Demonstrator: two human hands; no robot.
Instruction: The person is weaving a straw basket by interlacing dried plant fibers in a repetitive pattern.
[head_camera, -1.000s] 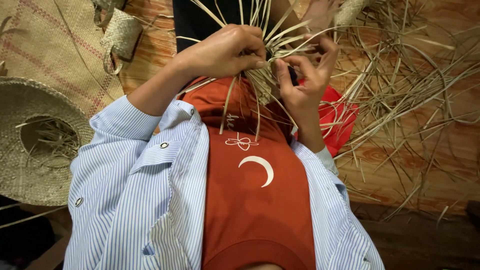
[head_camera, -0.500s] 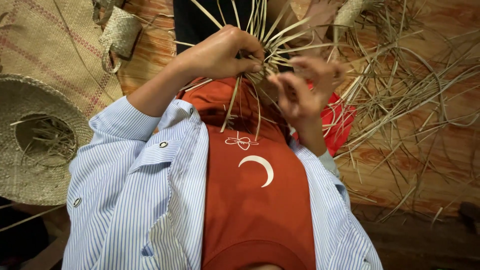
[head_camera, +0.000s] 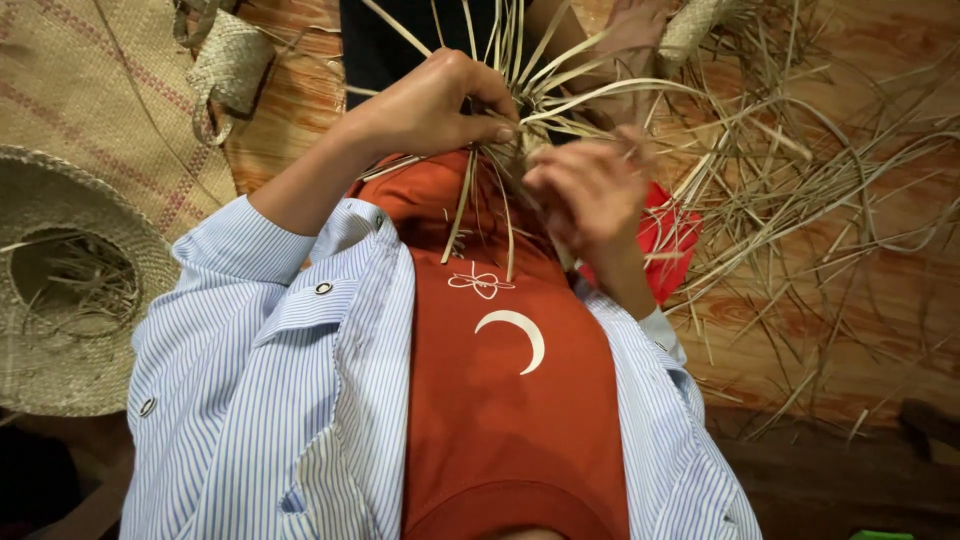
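My left hand (head_camera: 435, 105) is closed around the knot of a bundle of pale straw strands (head_camera: 520, 110) held above my chest, with loose strands fanning up and to the right. My right hand (head_camera: 590, 195), blurred by motion, sits just right of and below the bundle, fingers curled on some strands. I wear a rust-orange shirt (head_camera: 510, 400) under a blue striped overshirt (head_camera: 250, 400).
A woven straw hat (head_camera: 60, 290) lies at the left on a woven mat (head_camera: 90, 100). A small woven basket handle piece (head_camera: 230, 65) lies at upper left. Loose straw (head_camera: 800, 190) is scattered over the wooden floor at right. A red object (head_camera: 670, 240) lies behind my right wrist.
My right hand has dropped down and away from the bundle's top, moving quickly and blurring. My left hand has kept its grip on the straw bundle.
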